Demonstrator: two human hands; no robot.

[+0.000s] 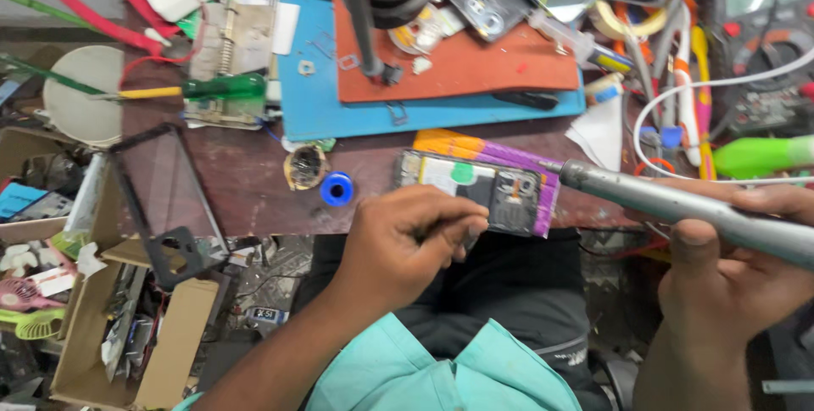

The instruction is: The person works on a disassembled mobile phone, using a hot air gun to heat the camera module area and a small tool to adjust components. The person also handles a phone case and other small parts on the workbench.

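An opened phone with its back off lies on a purple and orange pad at the near edge of the brown bench. My left hand hovers over the phone's near edge, fingers pinched together; whether something thin sits between them I cannot tell. My right hand grips a grey metal soldering tool, whose front end points left toward the phone's right side.
A blue mat with a red-brown mat lies behind the phone under a black microscope column. A blue solder spool, a green-handled screwdriver, red pliers, a multimeter and cardboard boxes of parts crowd around.
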